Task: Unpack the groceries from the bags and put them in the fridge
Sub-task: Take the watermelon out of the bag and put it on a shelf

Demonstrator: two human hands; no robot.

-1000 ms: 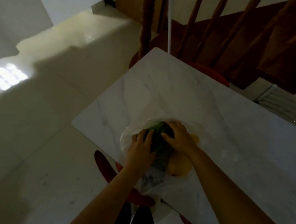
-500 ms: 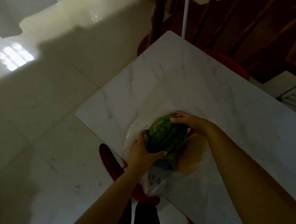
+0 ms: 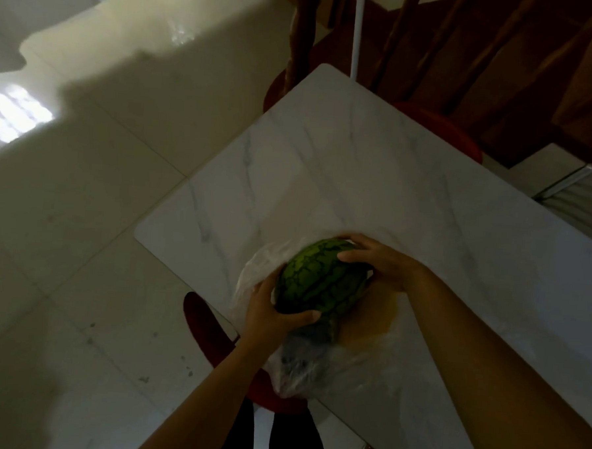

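I see the left hand [image 3: 269, 308] cupped round the near-left end of a small oval green watermelon with dark stripes [image 3: 321, 277], thumb hooked across its lower edge, fingers tucked behind and out of my sight. The right hand [image 3: 378, 261] is spread over the far-right end, fingers curled on top, palm against the rind. So 2 hands grip 1 melon, 1 at each end.

The melon sits above the open mouth of a thin translucent white plastic bag [image 3: 253, 284]; whether its underside touches the bag or anything in it, I can't tell. Inside the bag, just right of the melon, there's a dull yellow-orange item [image 3: 375, 321], shape too vague to name. Below the melon a greyish lump [image 3: 301, 358] shows thru the plastic, also unclear.

The bag lies at the near edge of a white marble-look tabletop w/ grey veins [image 3: 342, 165], bag's lower end hanging slightly past the edge. Under that edge a red chair seat [image 3: 207, 326] pokes out. A 2nd red seat [image 3: 443, 129] sits at the far side, w/ dark wooden spindles [image 3: 397, 37] behind it. Pale glossy floor tiles [image 3: 93, 213] fill the left, w/ a bright light patch [image 3: 15, 113].
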